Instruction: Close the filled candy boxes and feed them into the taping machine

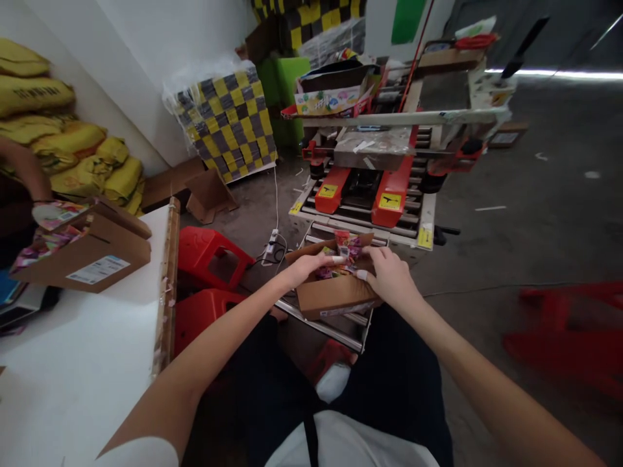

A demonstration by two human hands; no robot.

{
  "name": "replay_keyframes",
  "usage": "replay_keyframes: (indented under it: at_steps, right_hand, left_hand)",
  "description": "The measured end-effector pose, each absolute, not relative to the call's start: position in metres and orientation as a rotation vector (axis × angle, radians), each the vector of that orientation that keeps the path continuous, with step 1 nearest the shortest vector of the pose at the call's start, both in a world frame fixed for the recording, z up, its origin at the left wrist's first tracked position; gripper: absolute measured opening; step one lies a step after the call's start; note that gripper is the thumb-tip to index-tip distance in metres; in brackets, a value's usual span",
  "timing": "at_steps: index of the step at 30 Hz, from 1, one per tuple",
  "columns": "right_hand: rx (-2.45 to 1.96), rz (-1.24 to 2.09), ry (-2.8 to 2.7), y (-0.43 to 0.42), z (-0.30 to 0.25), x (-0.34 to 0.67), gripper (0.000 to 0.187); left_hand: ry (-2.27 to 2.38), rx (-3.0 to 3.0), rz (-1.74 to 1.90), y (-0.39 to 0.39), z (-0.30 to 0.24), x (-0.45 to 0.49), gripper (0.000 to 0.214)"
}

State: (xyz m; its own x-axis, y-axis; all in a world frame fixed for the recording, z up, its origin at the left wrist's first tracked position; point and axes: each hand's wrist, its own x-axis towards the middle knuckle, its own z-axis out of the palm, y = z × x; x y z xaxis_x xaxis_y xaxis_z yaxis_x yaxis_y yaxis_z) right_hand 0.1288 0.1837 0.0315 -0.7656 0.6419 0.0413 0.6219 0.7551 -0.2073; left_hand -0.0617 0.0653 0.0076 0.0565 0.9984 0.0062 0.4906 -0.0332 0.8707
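Observation:
An open cardboard box (335,297) sits on the rollers in front of me, with colourful snack packets (343,248) inside; one packet stands up above the others. My left hand (311,267) reaches over the box's left side, fingers stretched towards the packets, a white covering on one fingertip. Over the right side lies my right hand (392,275), its thumb and forefinger apart beside the packets; the thumb has a white covering too. Both hands are open, though some fingers are hidden from me.
Beyond the box stands a roller sealing machine (389,194) with red guides. A white table (87,350) at left bears another carton (104,253), where a co-worker's gloved hand (46,213) holds a packet. Red stools (209,256), a power strip (271,243) and yellow sacks (73,139) are nearby.

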Motion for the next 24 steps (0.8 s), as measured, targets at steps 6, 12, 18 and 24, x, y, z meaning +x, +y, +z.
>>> replay_keyframes:
  at_steps: [6, 12, 18, 24]
  right_hand:
    - [-0.669, -0.001, -3.094, 0.175, 0.043, 0.117, 0.049]
    - [-0.425, -0.064, -3.318, 0.174, 0.056, 0.099, 0.038]
    - [-0.38, 0.046, -3.453, 0.169, 0.053, 0.075, 0.031]
    - [-0.472, 0.154, -3.25, 0.174, 0.033, 0.089, 0.035]
  left_hand:
    - [2.122, 2.119, 0.827, 0.045, 0.006, -0.037, 0.052]
    - [2.453, 2.117, 0.561, 0.042, 0.01, -0.025, 0.057]
    - [2.293, 2.179, 0.375, 0.045, 0.008, -0.02, 0.034]
    - [2.271, 1.998, 0.232, 0.056, 0.014, -0.024, 0.033]
